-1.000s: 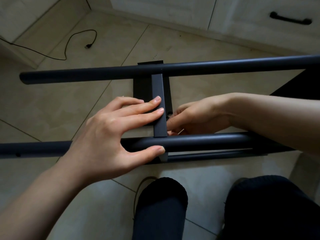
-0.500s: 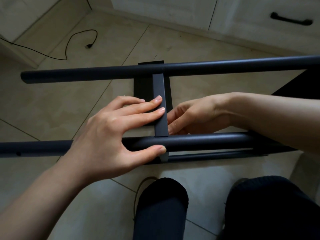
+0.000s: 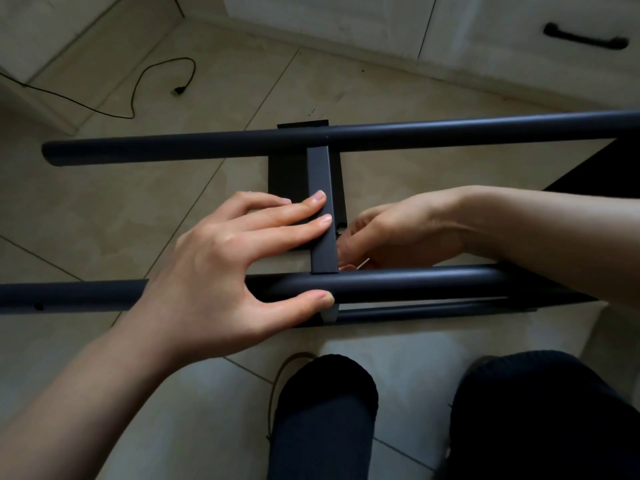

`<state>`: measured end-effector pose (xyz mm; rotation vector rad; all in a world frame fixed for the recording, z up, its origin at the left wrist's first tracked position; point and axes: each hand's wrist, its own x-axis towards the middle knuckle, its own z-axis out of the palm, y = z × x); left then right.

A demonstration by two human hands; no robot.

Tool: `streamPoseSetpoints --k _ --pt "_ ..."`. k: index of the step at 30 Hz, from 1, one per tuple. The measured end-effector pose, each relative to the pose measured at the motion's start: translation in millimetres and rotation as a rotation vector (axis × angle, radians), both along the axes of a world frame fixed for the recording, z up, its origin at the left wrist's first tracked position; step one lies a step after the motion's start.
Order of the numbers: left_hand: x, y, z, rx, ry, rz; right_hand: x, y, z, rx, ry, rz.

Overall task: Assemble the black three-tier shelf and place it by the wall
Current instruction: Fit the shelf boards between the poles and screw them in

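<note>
The black shelf frame lies on its side across the floor, with a far tube (image 3: 207, 145) and a near tube (image 3: 398, 284) running left to right. A flat black crossbar (image 3: 322, 188) joins them at the middle. My left hand (image 3: 228, 268) grips the joint: fingers lie on the crossbar, thumb hooks under the near tube. My right hand (image 3: 398, 230) reaches in from the right behind the near tube, its fingertips pinched at the crossbar's side around something small and pale that I cannot make out.
Pale tiled floor (image 3: 104, 209) all around. A black cable with plug (image 3: 180, 90) lies at the far left. White cabinets with a black drawer handle (image 3: 585, 38) run along the back. My dark-clad knees (image 3: 325, 410) sit just below the frame. A black panel (image 3: 606, 168) shows at right.
The right hand's fingers have curled back into a pinch at the crossbar's side after lying flatter against it. The left hand and frame have barely moved.
</note>
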<state>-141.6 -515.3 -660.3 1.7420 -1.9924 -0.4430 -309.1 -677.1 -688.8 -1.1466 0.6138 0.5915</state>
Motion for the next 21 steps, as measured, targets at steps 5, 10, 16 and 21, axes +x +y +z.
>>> streamPoseSetpoints --k 5,10,16,21 --pt "-0.3 -1.4 0.2 0.002 0.007 0.000 2.5 1.8 -5.9 -0.052 0.005 -0.022" --pt "-1.2 -0.9 1.3 0.010 0.013 0.007 0.6 -3.8 -2.5 -0.010 -0.033 0.012" --pt "-0.4 -0.9 1.1 0.013 0.003 0.001 2.8 -0.6 -9.2 -0.031 -0.025 -0.008" --pt "-0.8 -1.3 1.7 0.017 -0.002 0.003 -1.1 -5.6 -5.5 0.025 -0.065 -0.008"
